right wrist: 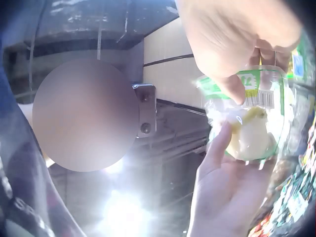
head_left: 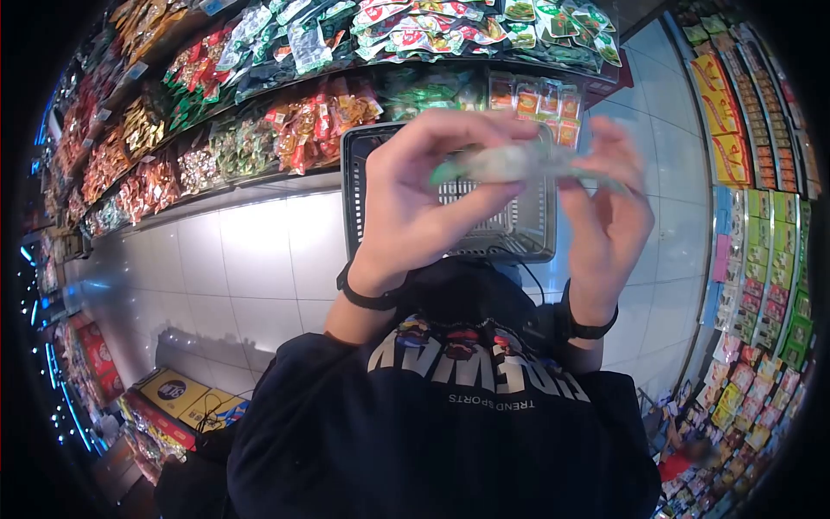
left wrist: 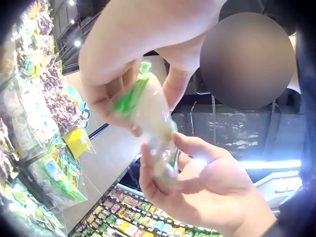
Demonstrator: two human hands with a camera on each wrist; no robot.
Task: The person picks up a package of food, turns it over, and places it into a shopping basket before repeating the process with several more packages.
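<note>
Green-edged packet (right wrist: pixel 282 116): hanging between both hands, above the dark plastic basket (head_left: pixel 348 199); its clear film is showing something pale and rounded inside.
Left hand (head_left: pixel 411 195): curling in a nearly closed pinch, thumb and fingers gripping one end of the packet.
Right hand (head_left: pixel 609 221): pinching the other end, thumb and fingers bent around it, blurring in the head view.
Slip risk: slick film could be sliding free if either pinch is loosening while the hands are turning it; it would then be falling toward the basket or the floor (head_left: pixel 259 238).
Squeeze risk: fingertips pressing too hard could be denting the contents, if they are soft.
Long axis: running roughly sideways from hand to hand, nearly edge-on from the head.
Facing: barcode (right wrist: pixel 266 99) side turning toward the right wrist; the barcode is lying nearer the right hand.
</note>
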